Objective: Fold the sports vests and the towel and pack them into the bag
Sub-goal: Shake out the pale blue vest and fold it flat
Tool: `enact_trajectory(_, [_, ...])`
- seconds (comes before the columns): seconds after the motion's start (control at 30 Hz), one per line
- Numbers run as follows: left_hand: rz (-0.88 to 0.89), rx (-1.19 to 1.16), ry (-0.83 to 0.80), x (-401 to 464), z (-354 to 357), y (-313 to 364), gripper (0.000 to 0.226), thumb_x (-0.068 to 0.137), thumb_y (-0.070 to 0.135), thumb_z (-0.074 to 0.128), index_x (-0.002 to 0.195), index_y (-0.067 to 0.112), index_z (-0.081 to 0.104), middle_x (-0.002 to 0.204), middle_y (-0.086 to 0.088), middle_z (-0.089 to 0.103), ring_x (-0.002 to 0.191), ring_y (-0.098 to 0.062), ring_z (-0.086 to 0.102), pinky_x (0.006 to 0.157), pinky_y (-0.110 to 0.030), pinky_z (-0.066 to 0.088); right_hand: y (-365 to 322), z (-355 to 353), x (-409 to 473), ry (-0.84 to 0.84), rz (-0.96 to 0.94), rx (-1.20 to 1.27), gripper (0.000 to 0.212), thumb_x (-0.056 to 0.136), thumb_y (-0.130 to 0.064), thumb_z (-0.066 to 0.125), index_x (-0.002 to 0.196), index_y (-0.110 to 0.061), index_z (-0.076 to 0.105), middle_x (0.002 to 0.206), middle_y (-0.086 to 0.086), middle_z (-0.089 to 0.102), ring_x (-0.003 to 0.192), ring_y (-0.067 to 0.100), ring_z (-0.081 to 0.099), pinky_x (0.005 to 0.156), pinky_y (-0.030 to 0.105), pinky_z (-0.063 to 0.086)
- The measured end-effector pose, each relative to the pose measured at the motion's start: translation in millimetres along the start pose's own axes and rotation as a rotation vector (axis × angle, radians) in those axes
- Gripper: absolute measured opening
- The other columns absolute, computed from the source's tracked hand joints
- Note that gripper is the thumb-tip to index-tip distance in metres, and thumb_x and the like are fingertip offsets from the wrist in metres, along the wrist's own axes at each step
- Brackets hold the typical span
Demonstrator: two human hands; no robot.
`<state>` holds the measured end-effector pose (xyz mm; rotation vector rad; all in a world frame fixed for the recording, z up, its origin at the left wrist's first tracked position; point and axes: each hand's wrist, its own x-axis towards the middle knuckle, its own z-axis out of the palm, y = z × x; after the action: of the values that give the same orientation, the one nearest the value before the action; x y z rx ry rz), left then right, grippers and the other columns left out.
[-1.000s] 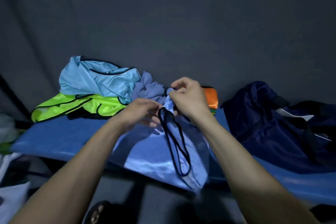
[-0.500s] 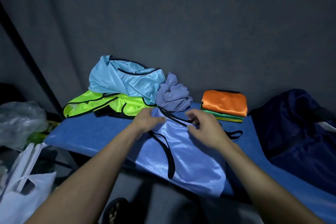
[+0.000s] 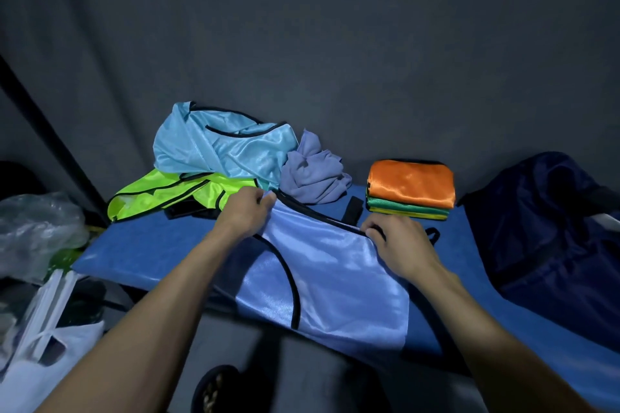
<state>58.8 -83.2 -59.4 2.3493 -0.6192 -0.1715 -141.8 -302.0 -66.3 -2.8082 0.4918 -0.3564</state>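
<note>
Periwinkle vest [image 3: 332,265] flat on blue bench [image 3: 151,245], hem overhanging front edge. Left hand [image 3: 245,214] pinching far left corner; right hand [image 3: 399,245] fingers curled, pinching far right black-trimmed edge. Navy bag [image 3: 543,238] at right.

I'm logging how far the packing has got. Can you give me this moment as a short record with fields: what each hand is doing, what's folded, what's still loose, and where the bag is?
left hand: left hand pinches the far left corner of the periwinkle vest
right hand: right hand grips its far right edge at the black trim
vest state: spread flat on the blue mat, near edge hanging over the front
folded: orange, green and yellow stack
loose: light blue vest, neon yellow vest, crumpled towel
bag: navy bag on the right of the mat; nothing visibly packed
</note>
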Motion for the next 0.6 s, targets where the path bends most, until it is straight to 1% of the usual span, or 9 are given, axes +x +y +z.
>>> enact_trajectory(0.07, [0.051,0.041,-0.034,2.9,-6.6,-6.2,0.050,0.103,0.039,0.054,0.061,0.015,0.037,0.056,0.002,0.041,0.053,-0.015,0.039,0.053,-0.034,0.028,-2.5,6.0,4.1,-0.010,-0.028,-0.047,0.017,0.102,-0.018,0.053,0.094,-0.027,0.064,0.082,-0.007,0.068,0.080,0.021,0.059,0.071,0.037,0.042])
enact_trajectory(0.13, [0.056,0.069,-0.061,3.1,-3.9,-10.8,0.051,0.102,0.037,0.055,0.060,0.016,0.037,0.054,0.004,0.041,0.053,-0.015,0.039,0.051,-0.032,0.027,-3.4,13.2,6.0,-0.009,-0.035,-0.074,0.017,0.103,-0.015,0.050,0.095,-0.026,0.061,0.077,-0.004,0.065,0.075,0.022,0.056,0.068,0.036,0.034])
enact_trajectory(0.2, [0.053,0.081,-0.052,2.7,2.1,-13.3,0.046,0.103,0.037,0.054,0.063,0.015,0.044,0.056,0.004,0.047,0.059,-0.020,0.046,0.053,-0.033,0.029,-1.3,18.1,7.6,0.000,-0.033,-0.089,0.019,0.101,-0.009,0.049,0.094,-0.024,0.058,0.072,-0.003,0.061,0.070,0.023,0.051,0.066,0.036,0.028])
enact_trajectory(0.23, [0.060,0.076,-0.034,3.1,4.0,-13.2,0.042,0.103,0.038,0.053,0.069,0.014,0.050,0.060,0.003,0.052,0.064,-0.023,0.051,0.057,-0.034,0.032,-0.1,19.3,8.7,0.004,-0.033,-0.102,0.021,0.099,-0.005,0.049,0.094,-0.024,0.056,0.071,-0.003,0.059,0.068,0.023,0.049,0.065,0.036,0.026])
enact_trajectory(0.33, [0.086,0.034,0.014,6.4,6.6,-12.5,0.037,0.104,0.040,0.049,0.083,0.010,0.056,0.070,-0.004,0.062,0.073,-0.029,0.059,0.066,-0.039,0.043,2.7,19.9,10.8,-0.001,-0.037,-0.148,0.028,0.093,0.001,0.048,0.097,-0.026,0.054,0.072,-0.004,0.058,0.068,0.022,0.046,0.065,0.036,0.024])
enact_trajectory(0.43, [0.104,0.054,0.047,6.1,12.1,-13.8,0.034,0.105,0.041,0.046,0.086,0.014,0.054,0.072,-0.004,0.064,0.076,-0.032,0.060,0.068,-0.041,0.046,4.9,21.7,10.3,0.012,-0.039,-0.186,0.029,0.093,0.000,0.048,0.106,-0.024,0.058,0.077,-0.004,0.061,0.072,0.021,0.044,0.068,0.036,0.026])
enact_trajectory(0.5, [0.115,0.148,0.098,5.5,16.3,-13.5,0.033,0.106,0.043,0.042,0.090,0.016,0.053,0.077,-0.004,0.062,0.078,-0.033,0.058,0.065,-0.039,0.042,3.9,22.0,8.2,0.043,-0.030,-0.198,0.023,0.097,-0.005,0.049,0.105,-0.025,0.057,0.075,-0.005,0.059,0.074,0.020,0.045,0.071,0.037,0.029])
enact_trajectory(0.57, [0.114,0.236,0.169,5.2,17.8,-12.6,0.033,0.106,0.043,0.040,0.093,0.015,0.052,0.079,-0.006,0.060,0.079,-0.036,0.058,0.062,-0.038,0.038,1.7,21.4,6.0,0.062,-0.054,-0.219,0.012,0.105,-0.021,0.045,0.102,-0.025,0.055,0.079,-0.006,0.060,0.082,0.021,0.051,0.078,0.038,0.035])
enact_trajectory(0.6, [0.113,0.256,0.192,5.5,18.1,-13.0,0.034,0.105,0.043,0.040,0.093,0.015,0.052,0.079,-0.008,0.061,0.079,-0.037,0.059,0.062,-0.037,0.038,0.7,21.9,5.1,0.062,-0.074,-0.231,0.016,0.108,-0.031,0.041,0.103,-0.025,0.056,0.084,-0.006,0.062,0.087,0.021,0.052,0.082,0.040,0.036])
